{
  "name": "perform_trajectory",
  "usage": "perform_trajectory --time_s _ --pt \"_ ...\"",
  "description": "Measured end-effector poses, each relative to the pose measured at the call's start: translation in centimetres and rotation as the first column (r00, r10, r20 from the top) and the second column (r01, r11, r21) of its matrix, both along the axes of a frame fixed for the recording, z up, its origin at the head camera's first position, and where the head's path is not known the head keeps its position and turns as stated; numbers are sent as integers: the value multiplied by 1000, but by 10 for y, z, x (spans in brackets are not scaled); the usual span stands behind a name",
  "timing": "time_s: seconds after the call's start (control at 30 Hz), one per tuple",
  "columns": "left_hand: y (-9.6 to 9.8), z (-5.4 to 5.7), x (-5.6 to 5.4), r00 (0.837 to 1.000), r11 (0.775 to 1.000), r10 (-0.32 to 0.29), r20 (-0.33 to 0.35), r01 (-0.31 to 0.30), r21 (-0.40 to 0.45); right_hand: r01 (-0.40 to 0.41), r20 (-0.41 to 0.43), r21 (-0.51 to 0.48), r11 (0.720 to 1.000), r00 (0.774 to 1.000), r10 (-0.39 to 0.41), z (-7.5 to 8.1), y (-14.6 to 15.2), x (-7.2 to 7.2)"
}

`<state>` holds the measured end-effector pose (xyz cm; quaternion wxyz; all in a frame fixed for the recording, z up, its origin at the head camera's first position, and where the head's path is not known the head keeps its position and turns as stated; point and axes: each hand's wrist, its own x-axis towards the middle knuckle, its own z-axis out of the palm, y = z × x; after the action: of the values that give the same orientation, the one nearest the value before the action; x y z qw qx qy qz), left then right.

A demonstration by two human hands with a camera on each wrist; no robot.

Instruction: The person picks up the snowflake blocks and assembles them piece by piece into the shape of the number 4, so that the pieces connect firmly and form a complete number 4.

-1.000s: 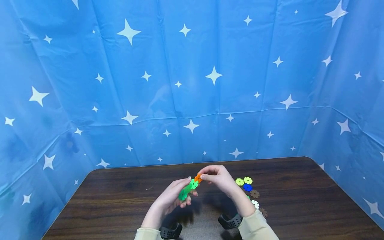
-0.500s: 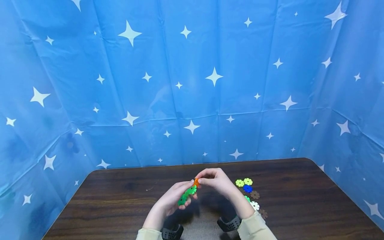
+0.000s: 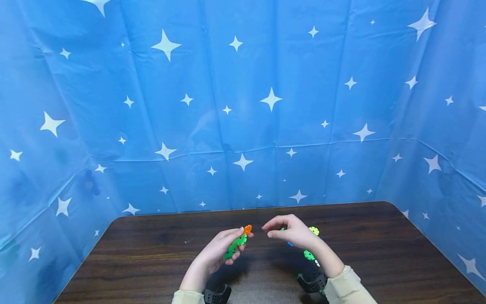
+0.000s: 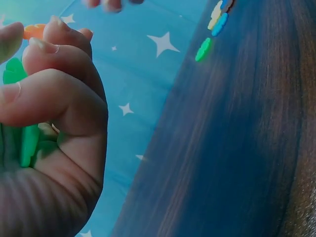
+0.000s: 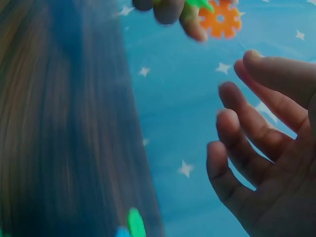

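My left hand (image 3: 216, 251) grips a short chain of green notched plastic discs (image 3: 236, 245) over the table. An orange notched disc (image 3: 247, 229) sits at the chain's upper end, beside the thumb tip. In the left wrist view the fingers (image 4: 74, 98) curl round the green pieces, partly hiding them. To the right of the chain is my right hand (image 3: 292, 232), apart from it, with nothing between thumb and fingertips. The right wrist view shows its fingers (image 5: 247, 153) spread and loosely bent, and the orange disc's notches and centre hole show plainly.
Loose discs lie on the dark wooden table (image 3: 152, 253) under and behind my right forearm: a yellow disc (image 3: 314, 230), a green disc (image 3: 309, 255), a partly hidden white disc (image 3: 317, 262) and others. A blue star-patterned curtain (image 3: 243, 126) stands behind the table.
My right hand has let go of the orange disc and moved right, now covering some loose discs. The orange disc stays on the green chain in my left hand.
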<state>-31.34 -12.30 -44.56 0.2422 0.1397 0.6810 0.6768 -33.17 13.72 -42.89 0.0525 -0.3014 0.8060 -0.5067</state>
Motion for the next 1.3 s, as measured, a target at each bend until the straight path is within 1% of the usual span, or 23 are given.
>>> perform_trajectory --time_s 0.1,0.23,0.3,0.4,0.57,0.8,0.93,1.1,1.3 --pt "0 0 0 1000 1000 -1 -4 1 -2 -30 0 74 997 1000 30 2 17 6" --pt "-1 0 0 1000 1000 2 -11 -2 -1 -80 68 155 985 995 70 2 39 15" --pt "-1 0 0 1000 1000 0 -11 0 2 -110 99 177 978 991 93 0 49 19" --pt "0 0 -1 1000 1000 -4 -10 4 1 -150 122 193 970 984 128 -4 62 26" --pt "1 0 -1 1000 1000 -9 -12 9 -1 -175 111 228 958 982 153 -12 76 37" --pt "3 0 -1 1000 1000 -12 -11 12 -3 -133 53 291 948 991 123 -24 82 47" --pt "1 0 0 1000 1000 -2 -12 2 -4 -134 47 345 929 991 125 -30 80 46" --pt "1 0 1 1000 1000 5 -20 -5 0 -147 51 415 898 989 138 -30 78 45" --pt "1 1 0 1000 1000 13 -24 -13 -12 -148 41 457 877 988 146 -26 77 44"
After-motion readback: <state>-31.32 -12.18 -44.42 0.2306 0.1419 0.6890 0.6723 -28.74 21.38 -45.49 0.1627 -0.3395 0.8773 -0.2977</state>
